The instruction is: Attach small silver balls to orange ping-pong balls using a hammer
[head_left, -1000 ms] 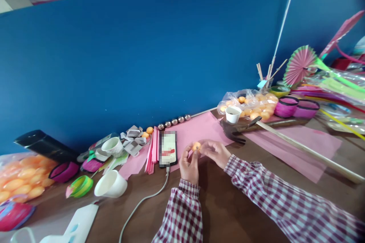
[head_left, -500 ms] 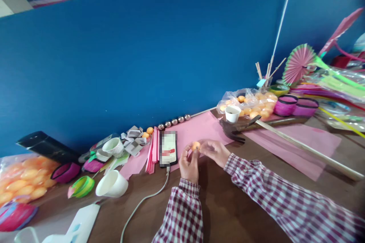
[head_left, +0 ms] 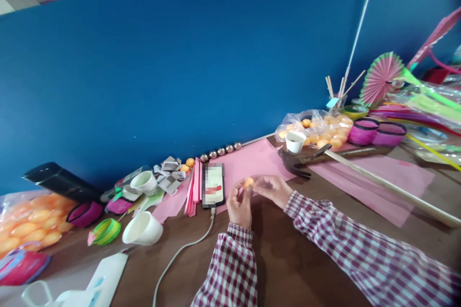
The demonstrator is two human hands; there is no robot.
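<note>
An orange ping-pong ball [head_left: 248,183] is pinched between the thumb and fingers of my left hand [head_left: 240,208], above the brown table [head_left: 288,259]. Just to its right, my right hand [head_left: 276,192] has its thumb and fingertips pressed together close beside the ball. Whatever those fingertips hold, if anything, is too small to see. Left of my hands lies a phone [head_left: 213,186] with a white cable [head_left: 185,249] plugged in. Beyond them is a sheet of pink paper [head_left: 248,160].
Shiny metal balls [head_left: 221,151] line up along the blue wall [head_left: 162,57]. A hammer [head_left: 293,163], a small white cup [head_left: 295,142] and a bag of orange balls [head_left: 329,129] are at the right. Leftward are a white paper cup [head_left: 143,230] and a power strip [head_left: 106,278].
The view has shifted slightly. My left hand has turned the ball a little, so the dark spot seen on it earlier is out of sight. The right fingertips stay close by.
</note>
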